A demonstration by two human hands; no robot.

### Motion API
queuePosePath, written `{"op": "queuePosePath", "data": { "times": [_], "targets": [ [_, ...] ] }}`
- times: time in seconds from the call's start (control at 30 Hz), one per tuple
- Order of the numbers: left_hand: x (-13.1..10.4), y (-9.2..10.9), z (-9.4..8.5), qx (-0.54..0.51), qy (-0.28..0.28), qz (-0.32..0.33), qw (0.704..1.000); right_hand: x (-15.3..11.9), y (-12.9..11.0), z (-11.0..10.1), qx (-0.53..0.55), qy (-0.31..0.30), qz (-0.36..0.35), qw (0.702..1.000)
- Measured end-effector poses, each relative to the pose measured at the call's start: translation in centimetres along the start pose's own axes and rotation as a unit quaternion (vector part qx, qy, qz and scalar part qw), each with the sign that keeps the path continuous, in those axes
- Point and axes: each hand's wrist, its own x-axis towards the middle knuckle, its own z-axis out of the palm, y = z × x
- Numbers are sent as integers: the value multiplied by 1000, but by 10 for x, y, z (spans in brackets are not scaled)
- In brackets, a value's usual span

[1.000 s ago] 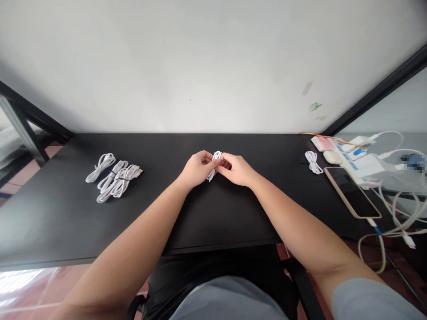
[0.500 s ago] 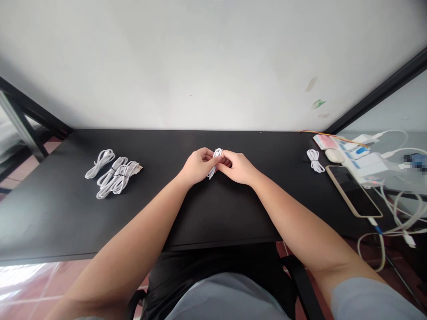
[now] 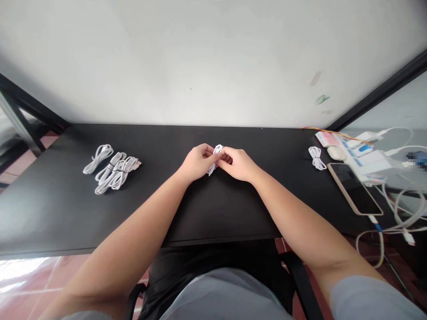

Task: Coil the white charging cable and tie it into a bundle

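Note:
Near the middle of the black table [image 3: 213, 213], a small coiled white cable [image 3: 217, 150] is pinched between both hands. My left hand [image 3: 199, 163] has its thumb and fingers closed on the coil from the left. From the right, my right hand [image 3: 237, 164] touches the same coil, its thumb and fingertips closed against it. The fingertips partly hide the middle of the coil. Several bundled white cables [image 3: 113, 174] lie to the left, some with dark ties round them. Another white bundle [image 3: 316, 158] lies to the right, also with a dark tie.
At the right lie a phone [image 3: 355, 189], a white rounded case [image 3: 336, 153] and a power strip [image 3: 358, 155] with plugged-in chargers. Loose white cords [image 3: 408, 213] hang past the right side. A pale wall [image 3: 200, 66] rises behind the table.
The whole view has shifted slightly, so the table sits a little higher in the picture. My right hand's fingers have moved slightly at the coil; both hands still hold it.

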Motion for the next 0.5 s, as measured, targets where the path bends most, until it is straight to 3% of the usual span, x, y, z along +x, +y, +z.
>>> {"op": "queuePosePath", "data": {
  "times": [0.5],
  "targets": [
    [-1,0,0,3,0,5,1000,-1,-3,-1,0,1,-4,1000]
  ]
}}
